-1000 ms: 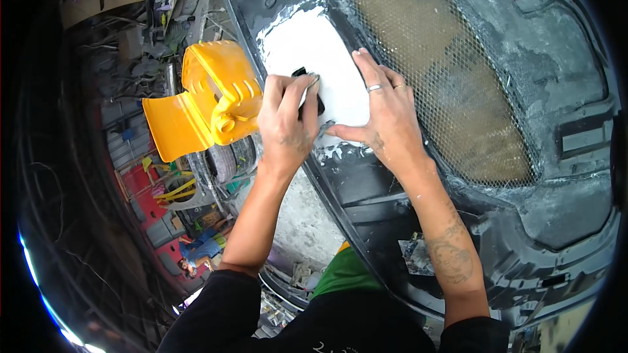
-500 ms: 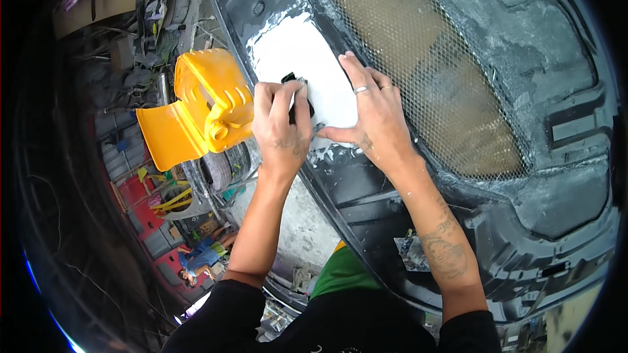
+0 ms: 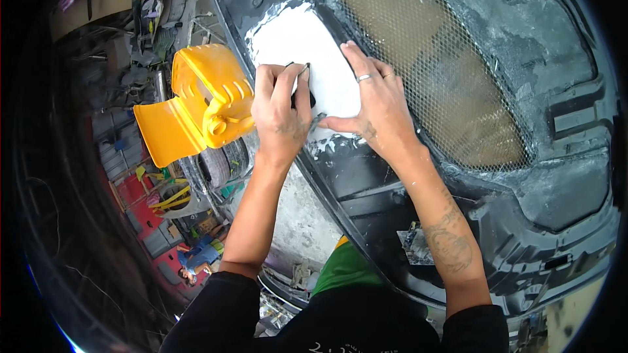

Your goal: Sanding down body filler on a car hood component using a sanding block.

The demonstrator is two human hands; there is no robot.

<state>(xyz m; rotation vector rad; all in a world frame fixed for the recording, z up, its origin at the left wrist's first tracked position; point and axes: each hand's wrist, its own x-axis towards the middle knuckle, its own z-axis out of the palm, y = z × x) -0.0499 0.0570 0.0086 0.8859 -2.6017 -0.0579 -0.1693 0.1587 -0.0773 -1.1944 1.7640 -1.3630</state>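
A white patch [image 3: 330, 52] with ragged, smeared edges lies on a black moulded panel [image 3: 356, 173]. My left hand [image 3: 282, 104] is closed over its near left part, pinching a small black piece [image 3: 311, 100] mostly hidden by the fingers; I cannot make out its kind. On the patch's right edge rests my right hand [image 3: 383, 101], with fingers stretched forward and the thumb out toward my left hand. Between the thumb and the left hand shows a small dark grey bit [image 3: 318, 119].
A cut-open yellow plastic container [image 3: 219, 91] stands just left of the panel. Wire mesh [image 3: 451, 72] covers an opening to the right. Scrap parts and tyres [image 3: 216, 167] crowd the floor at left, where a person in blue [image 3: 199, 257] appears farther off.
My left hand has slid slightly forward over the white patch with the black piece. The right hand has shifted slightly forward too, staying on the patch's edge.
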